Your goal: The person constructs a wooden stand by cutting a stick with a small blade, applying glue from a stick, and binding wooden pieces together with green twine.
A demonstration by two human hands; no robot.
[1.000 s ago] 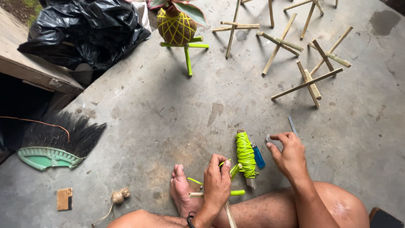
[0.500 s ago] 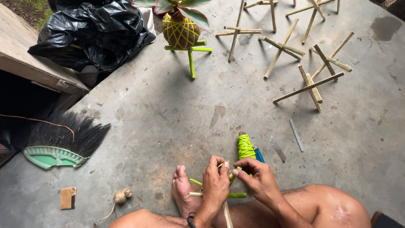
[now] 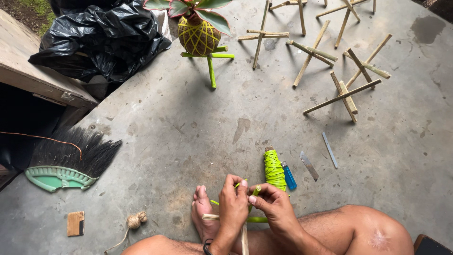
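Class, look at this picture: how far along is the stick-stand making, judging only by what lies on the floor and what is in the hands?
Done: one green-wrapped stand already carries a string-wrapped plant ball. In hand: the left hand and right hand both grip crossed sticks partly covered in green. Left: several bare stick frames lie unwrapped; the green string spool is still thick.

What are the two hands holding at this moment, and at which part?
Both hands hold a small frame of bamboo sticks near where the sticks cross. The left hand and the right hand pinch a green-wrapped stick at its upper end.
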